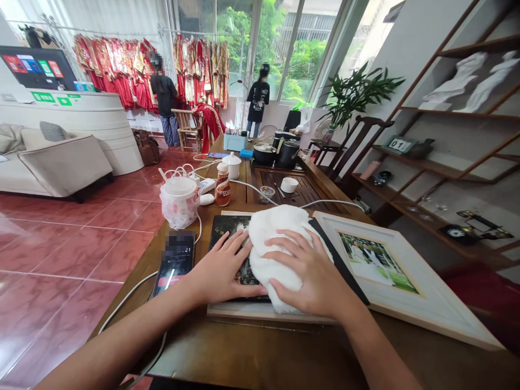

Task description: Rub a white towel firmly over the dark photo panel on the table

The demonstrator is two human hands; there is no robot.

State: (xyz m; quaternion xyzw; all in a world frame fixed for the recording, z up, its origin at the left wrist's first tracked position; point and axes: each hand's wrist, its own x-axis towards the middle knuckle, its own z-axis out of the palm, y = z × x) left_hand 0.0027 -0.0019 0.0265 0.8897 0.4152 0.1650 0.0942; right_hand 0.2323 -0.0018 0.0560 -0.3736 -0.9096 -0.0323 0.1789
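Wooden table, framed wedding photo just right. Left hand open, flat on dark photo board; right hand open, palm pressing white towel onto board, fingers spread evenly, no grip.

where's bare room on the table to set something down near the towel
The table is bare along its near edge, in front of your left hand and right hand, and below the framed photo. It's crowded past the towel: Nescafé bottle, plastic bag, kettle.
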